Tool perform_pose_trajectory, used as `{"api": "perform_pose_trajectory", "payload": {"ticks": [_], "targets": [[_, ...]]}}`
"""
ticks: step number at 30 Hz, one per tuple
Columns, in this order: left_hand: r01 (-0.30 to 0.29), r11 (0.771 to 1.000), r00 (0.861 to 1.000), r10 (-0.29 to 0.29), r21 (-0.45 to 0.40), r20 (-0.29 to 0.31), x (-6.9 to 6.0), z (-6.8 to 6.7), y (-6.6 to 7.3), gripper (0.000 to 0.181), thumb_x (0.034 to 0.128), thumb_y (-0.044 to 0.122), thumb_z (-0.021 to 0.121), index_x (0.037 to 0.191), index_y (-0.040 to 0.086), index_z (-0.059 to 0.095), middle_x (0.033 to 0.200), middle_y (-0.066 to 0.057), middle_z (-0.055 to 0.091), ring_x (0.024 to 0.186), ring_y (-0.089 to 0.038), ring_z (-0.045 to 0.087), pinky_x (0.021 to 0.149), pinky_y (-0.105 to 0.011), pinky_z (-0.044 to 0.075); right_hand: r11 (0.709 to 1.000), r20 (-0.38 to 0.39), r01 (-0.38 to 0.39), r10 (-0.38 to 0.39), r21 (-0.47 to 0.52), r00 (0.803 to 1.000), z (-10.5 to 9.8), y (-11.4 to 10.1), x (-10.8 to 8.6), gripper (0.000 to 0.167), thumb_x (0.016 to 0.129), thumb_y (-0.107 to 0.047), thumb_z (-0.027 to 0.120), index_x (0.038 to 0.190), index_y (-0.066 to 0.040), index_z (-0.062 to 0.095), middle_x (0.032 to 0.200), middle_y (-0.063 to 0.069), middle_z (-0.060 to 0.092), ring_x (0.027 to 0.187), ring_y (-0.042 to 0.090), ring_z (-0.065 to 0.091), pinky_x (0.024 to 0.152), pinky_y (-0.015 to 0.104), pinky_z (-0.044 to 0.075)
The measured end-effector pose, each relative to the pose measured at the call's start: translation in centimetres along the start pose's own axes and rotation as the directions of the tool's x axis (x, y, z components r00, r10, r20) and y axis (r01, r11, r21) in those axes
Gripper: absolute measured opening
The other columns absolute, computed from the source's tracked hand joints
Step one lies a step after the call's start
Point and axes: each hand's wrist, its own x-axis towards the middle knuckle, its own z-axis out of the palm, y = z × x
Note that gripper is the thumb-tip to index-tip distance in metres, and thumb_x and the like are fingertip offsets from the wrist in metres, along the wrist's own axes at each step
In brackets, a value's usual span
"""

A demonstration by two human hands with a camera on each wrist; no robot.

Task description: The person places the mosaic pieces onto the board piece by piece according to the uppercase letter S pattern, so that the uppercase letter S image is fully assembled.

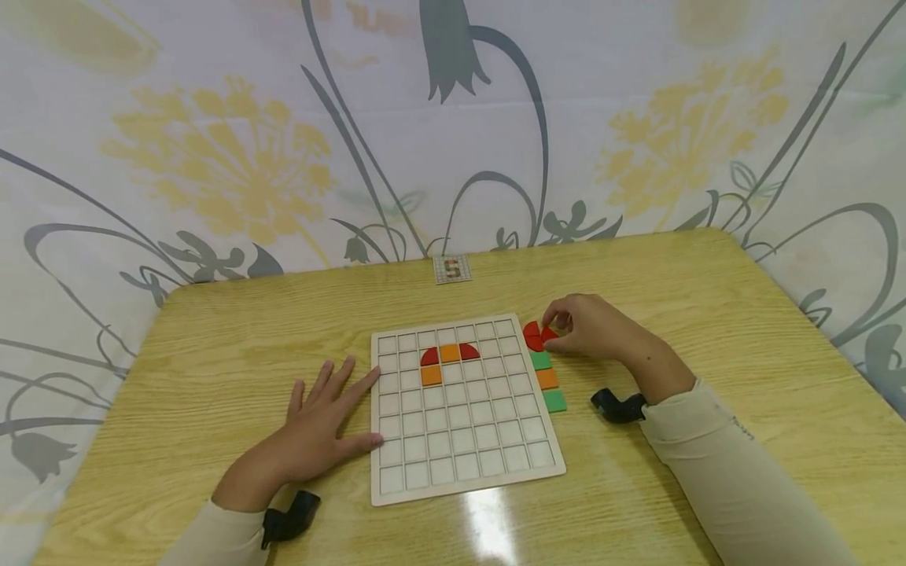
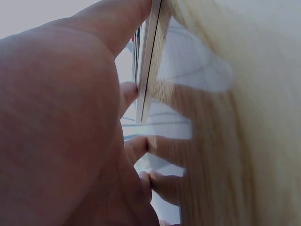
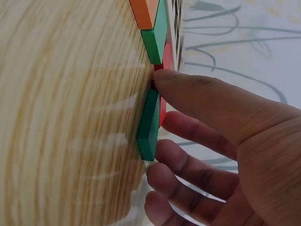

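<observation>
A pale wooden grid board [image 1: 469, 493] lies on the table. Set in its cells are two red quarter-round tiles [image 1: 429, 358] and two orange square tiles [image 1: 449, 353]. My left hand [image 1: 318, 428] is spread on the table, its thumb and index fingertip touching the board's left edge. Off the board's upper right side, my right hand [image 1: 594, 326] pinches a red quarter-round tile [image 1: 548, 335] between thumb and index finger, beside other red tiles [image 1: 532, 336]. In the right wrist view a green tile [image 3: 148, 129] lies below the fingers; the hand hides it in the head view.
Along the board's right edge lie a green tile [image 1: 541, 361], an orange tile [image 1: 547, 379] and another green tile [image 1: 555, 401]. A small card [image 1: 452, 269] with a figure 5 pattern lies at the table's back edge, before a flowered cloth [image 1: 396, 141].
</observation>
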Motion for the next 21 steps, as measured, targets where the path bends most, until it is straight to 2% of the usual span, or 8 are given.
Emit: {"api": "perform_pose_trajectory", "payload": {"ticks": [10, 21], "targets": [[-0.002, 1.0, 1.0, 0.002, 0.02, -0.004, 0.01, 0.07, -0.1, 0.087, 0.0891, 0.06, 0.065, 0.16, 0.031, 0.025, 0.169, -0.016, 0.004, 0.154, -0.046, -0.008, 0.113, -0.072, -0.014, 1.0, -0.01, -0.013, 0.013, -0.01, 1.0, 0.14, -0.13, 0.1, 0.025, 0.086, -0.018, 0.078, 0.105, -0.003, 0.071, 0.096, 0.009, 0.068, 0.088, 0.022, 0.06, 0.083, 0.043, 0.052], [-0.003, 1.0, 1.0, 0.003, -0.017, 0.01, -0.07, 0.0, 0.03, 0.086, 0.0899, 0.059, 0.065, 0.16, 0.031, 0.024, 0.169, -0.015, 0.002, 0.154, -0.045, -0.01, 0.113, -0.071, -0.016, 0.999, -0.027, -0.005, 0.004, -0.032, 1.0, 0.23, -0.17, 0.16, 0.023, 0.087, -0.017, 0.077, 0.104, -0.004, 0.069, 0.095, 0.008, 0.068, 0.087, 0.022, 0.061, 0.082, 0.043, 0.053]]}}
